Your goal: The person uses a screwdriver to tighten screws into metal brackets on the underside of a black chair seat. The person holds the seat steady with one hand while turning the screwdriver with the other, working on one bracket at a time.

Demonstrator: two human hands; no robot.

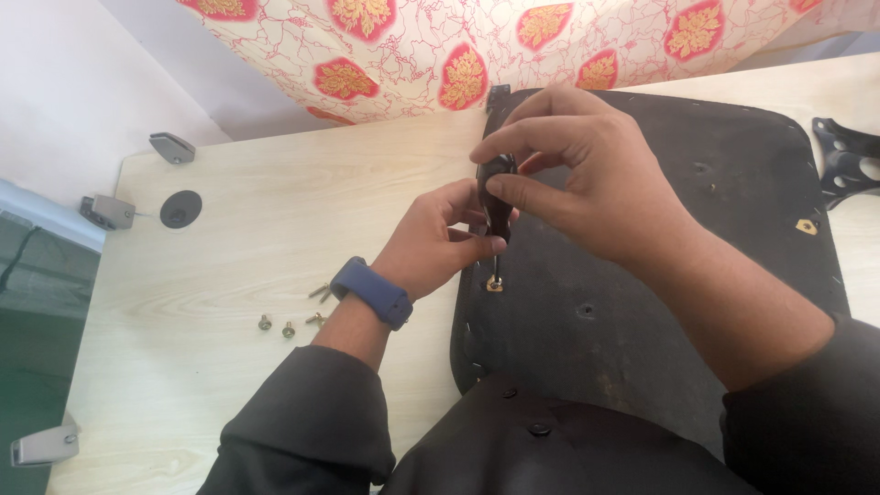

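A person leans over a pale wooden counter [238, 247] where a black seat panel [660, 302] lies flat, underside up. Both hands work a screwdriver [496, 215] that stands nearly upright, its long axis vertical, dark handle up and thin shaft pointing down into a small brass-coloured fitting [495, 286] near the panel's left edge. The right hand [587, 179] pinches the top of the handle, its grip closed on it with thumb and fingertips. The left hand [440, 243], with a blue wristband [371, 291] on the wrist, closes its grip round the lower part of the handle, steadying it. No container shows; a few loose screws [289, 325] lie bare on the counter just left of the left wrist. A patterned red-and-cream cloth [477, 46] hangs behind, and a black metal bracket [848, 160] sits at the far right.
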